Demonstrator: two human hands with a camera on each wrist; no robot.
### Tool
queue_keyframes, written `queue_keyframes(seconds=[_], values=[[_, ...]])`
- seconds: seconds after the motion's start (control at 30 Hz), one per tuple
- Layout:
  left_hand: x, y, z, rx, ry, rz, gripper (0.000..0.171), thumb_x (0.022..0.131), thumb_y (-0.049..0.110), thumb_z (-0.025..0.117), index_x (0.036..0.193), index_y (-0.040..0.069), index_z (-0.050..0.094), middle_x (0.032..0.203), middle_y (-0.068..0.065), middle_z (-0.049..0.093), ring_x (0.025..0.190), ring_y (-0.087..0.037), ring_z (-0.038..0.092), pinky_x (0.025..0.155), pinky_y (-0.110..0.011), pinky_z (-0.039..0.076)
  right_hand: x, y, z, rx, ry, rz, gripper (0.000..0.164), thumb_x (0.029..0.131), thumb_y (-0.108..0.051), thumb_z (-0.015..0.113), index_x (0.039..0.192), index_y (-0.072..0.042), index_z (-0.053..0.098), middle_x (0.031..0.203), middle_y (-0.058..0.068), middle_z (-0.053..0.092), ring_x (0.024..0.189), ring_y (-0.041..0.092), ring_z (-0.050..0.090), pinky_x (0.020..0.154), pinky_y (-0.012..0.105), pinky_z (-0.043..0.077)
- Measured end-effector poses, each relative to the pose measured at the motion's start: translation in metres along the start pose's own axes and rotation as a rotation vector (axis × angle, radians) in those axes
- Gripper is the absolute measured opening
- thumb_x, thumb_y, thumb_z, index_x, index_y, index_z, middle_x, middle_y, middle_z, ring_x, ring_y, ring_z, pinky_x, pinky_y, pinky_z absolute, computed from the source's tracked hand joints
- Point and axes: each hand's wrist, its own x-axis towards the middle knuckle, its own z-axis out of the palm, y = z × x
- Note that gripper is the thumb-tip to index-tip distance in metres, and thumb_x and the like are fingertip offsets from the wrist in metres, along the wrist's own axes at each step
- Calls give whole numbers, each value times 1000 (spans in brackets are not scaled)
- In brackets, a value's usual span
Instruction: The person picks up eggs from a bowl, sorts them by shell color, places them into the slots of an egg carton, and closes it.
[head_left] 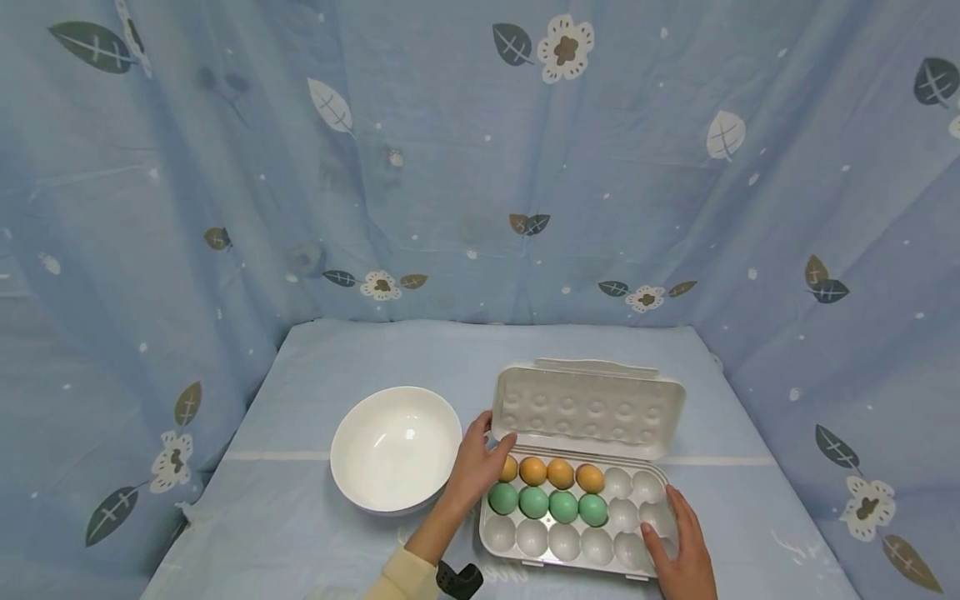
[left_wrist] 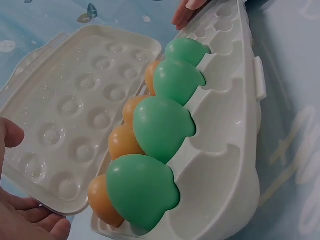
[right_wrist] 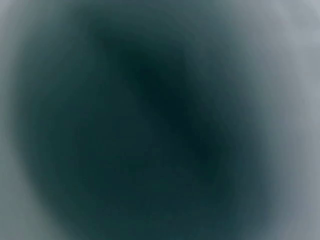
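A white plastic egg carton (head_left: pixel 566 543) lies with its lid (head_left: pixel 592 408) swung back. Several orange eggs (head_left: pixel 560 473) fill part of the row by the hinge, and several green eggs (head_left: pixel 564 507) stand in the middle row. The front row of cups is bare. My left hand (head_left: pixel 480 458) is at the lid's lower left corner, thumb apart from the fingers; in the left wrist view its fingertips (left_wrist: pixel 50 222) are right at the lid's edge. My right hand (head_left: pixel 684 550) holds the carton's right end, thumb over the rim and fingers along the outside. The right wrist view is a dark blur.
A large white bowl (head_left: pixel 396 450) stands left of the carton, close beside my left forearm. Light blue cloth (head_left: pixel 360 346) covers the table, and patterned blue curtains (head_left: pixel 450 167) hang behind it and along both sides.
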Motion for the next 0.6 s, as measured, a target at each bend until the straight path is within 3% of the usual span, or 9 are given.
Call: queue_keyframes(seconds=[0.23,0.3,0.4,0.47,0.53,0.6], values=[[-11,9,-6,45,2,2,68,99,38,64,150,-2,43,147,-19,52,138,-34,51,116,-52,42,-1,-1,0,52,11,50,90,99,-34,69,164,-6,14,160,28,36,147,50,32,127,55,16],[-15,12,-9,49,4,15,68,99,38,64,151,-1,43,147,-19,51,139,-33,50,116,-51,42,-2,-1,1,62,27,29,89,99,-32,69,165,-7,15,160,28,36,153,37,29,130,39,12],[-21,15,-13,62,11,57,68,100,39,64,150,-1,43,146,-20,52,138,-34,50,115,-52,42,-2,-1,2,73,41,8,88,99,-29,69,164,-6,14,160,29,34,153,39,30,129,30,8],[-25,16,-15,66,15,76,68,100,41,64,149,-1,43,146,-19,52,138,-34,51,115,-53,42,-2,0,1,87,48,-4,87,100,-25,68,164,-5,14,160,30,33,153,39,29,124,17,5],[-29,17,-16,70,20,89,67,100,42,64,148,0,44,146,-18,53,138,-33,51,114,-52,43,-2,2,-1,104,38,4,84,102,-24,64,164,-3,11,162,32,28,148,50,29,125,19,5],[-33,16,-16,68,24,95,65,100,41,65,147,2,46,146,-17,54,138,-32,51,114,-52,43,-1,3,-5,139,36,15,80,105,-24,59,164,-4,9,163,32,24,151,48,25,117,6,8]])
